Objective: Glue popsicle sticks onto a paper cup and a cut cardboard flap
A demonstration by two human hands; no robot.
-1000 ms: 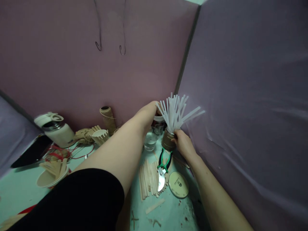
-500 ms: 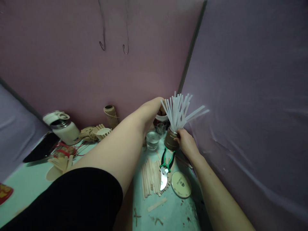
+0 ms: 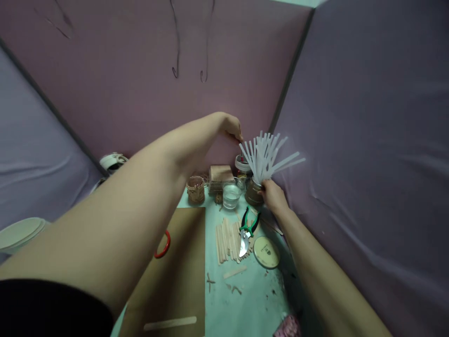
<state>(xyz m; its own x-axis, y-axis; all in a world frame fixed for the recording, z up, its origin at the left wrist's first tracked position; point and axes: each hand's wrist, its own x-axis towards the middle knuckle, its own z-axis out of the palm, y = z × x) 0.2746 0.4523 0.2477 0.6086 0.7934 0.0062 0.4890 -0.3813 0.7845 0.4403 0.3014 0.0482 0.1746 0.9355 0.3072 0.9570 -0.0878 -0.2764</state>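
A brown jar (image 3: pixel 253 194), centre of all clock directions given, stands upright on a pale green desk (image 3: pixel 228 313) and holds a fanned bunch of translucent white sticks (image 3: pixel 261 161). The right hand (image 3: pixel 275 196) has its grip clasped on the jar's upper side, the forearm entering from five o'clock. The left hand (image 3: pixel 232 126) is raised at eleven o'clock, above a dark jar with a white rim (image 3: pixel 242 164); its fingers bend toward what seems a thin red item, though one cannot tell whether this grip is clenched on it or released. At nine o'clock stands a glass cup (image 3: pixel 231 196) of clear liquid and, farther out, a twine-covered jar (image 3: pixel 195 191); at ten, a stack of wooden squares (image 3: pixel 220 174). At six o'clock, green-handled pruning shears (image 3: pixel 247 231) rest on a row of craft sticks (image 3: pixel 227 243), a round lid (image 3: pixel 266 252) just beside them. Between seven and eight o'clock lies a brown board (image 3: pixel 191 262), bearing a single stick (image 3: pixel 170 323).
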